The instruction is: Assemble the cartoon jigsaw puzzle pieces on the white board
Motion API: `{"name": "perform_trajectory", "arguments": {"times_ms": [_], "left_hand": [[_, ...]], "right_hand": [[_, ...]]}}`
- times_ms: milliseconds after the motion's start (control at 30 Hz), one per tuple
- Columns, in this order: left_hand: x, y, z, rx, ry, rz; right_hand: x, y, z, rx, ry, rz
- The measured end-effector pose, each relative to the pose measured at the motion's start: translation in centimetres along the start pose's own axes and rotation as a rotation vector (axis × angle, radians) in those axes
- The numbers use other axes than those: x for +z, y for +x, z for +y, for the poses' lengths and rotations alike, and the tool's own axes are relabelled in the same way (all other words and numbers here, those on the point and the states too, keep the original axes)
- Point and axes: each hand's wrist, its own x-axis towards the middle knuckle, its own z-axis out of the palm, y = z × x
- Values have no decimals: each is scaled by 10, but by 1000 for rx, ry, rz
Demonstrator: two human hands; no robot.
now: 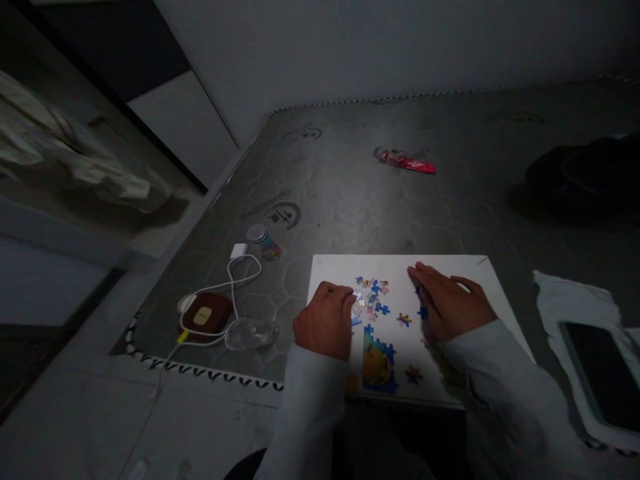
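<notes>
A white board [465, 267] lies in front of me with jigsaw pieces [373, 300] heaped in its middle. My left hand [325, 321] rests at the left of that heap with curled fingers; thumb and forefinger touch its edge, and whatever they pinch is hidden. Below the heap is a joined puzzle section [379, 363], blue with a round yellow-orange figure. Over the board's right half, my right hand [450, 303] is open, its fingers stretched out and lying low. Several pieces show beside and partly under it. Single loose pieces lie between the hands, one brownish [404, 320], another darker [413, 374].
Left of the board are a clear plastic cup [253, 333], a brown box [207, 313] with a white cable, and a small jar [265, 241]. A red wrapper [407, 162] lies farther back. On the right are a phone [603, 373] and a black bag [585, 177].
</notes>
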Motion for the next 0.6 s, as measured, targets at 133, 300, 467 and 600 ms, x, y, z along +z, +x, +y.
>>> {"name": "perform_trajectory", "arguments": {"times_ms": [133, 300, 467, 600], "left_hand": [[-1, 0, 1, -5, 5, -30], [0, 1, 1, -26, -36, -21], [1, 2, 0, -44, -96, -2], [-1, 0, 3, -44, -112, -33]], "right_hand": [[-4, -1, 0, -20, -13, -4], [-18, -2, -1, -43, -29, -11], [-56, -8, -4, -117, -60, 51], [-87, -22, 3, -163, -90, 124]]}}
